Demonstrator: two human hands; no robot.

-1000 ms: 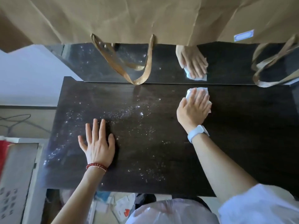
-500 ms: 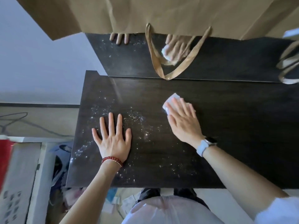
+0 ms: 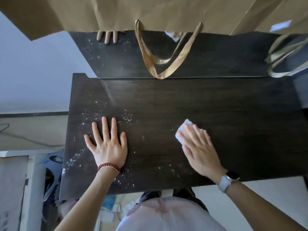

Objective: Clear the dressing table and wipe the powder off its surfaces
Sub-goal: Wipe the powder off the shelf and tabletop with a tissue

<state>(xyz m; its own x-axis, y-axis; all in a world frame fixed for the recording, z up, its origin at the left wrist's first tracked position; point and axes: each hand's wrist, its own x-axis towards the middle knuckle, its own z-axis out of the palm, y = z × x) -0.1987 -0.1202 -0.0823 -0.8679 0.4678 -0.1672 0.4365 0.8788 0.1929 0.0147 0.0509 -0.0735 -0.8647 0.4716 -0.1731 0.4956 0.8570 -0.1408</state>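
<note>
The dark wooden tabletop [image 3: 216, 114] fills the middle of the view, with a mirror [image 3: 208, 60] standing along its far edge at 12 o'clock. The left hand [image 3: 108, 145] lies flat, palm down, at about 8 o'clock on the surface, its fingers [image 3: 104, 129] spread and released, grasping nothing; a red bead bracelet [image 3: 108, 166] circles the wrist. White powder [image 3: 75, 160] is scattered around this hand: specks at 12 and 1 o'clock of the fingertips, a denser patch at 8 o'clock near the left edge, and more at 5 o'clock toward the near edge.

The right hand [image 3: 200, 150] presses down on a folded white cloth [image 3: 182, 130] at about 4 o'clock on the surface. Its fingers [image 3: 191, 134] are extended flat and rest on top of the cloth, pinning it to the wood rather than clenching it; the cloth sticks out beyond the fingertips toward 11 o'clock. A watch with a pale strap [image 3: 227, 180] sits on that wrist.

A brown paper bag [image 3: 150, 12] hangs over the upper part of the mirror, its gold ribbon handle [image 3: 160, 70] looping down to the tabletop's back edge.
</note>
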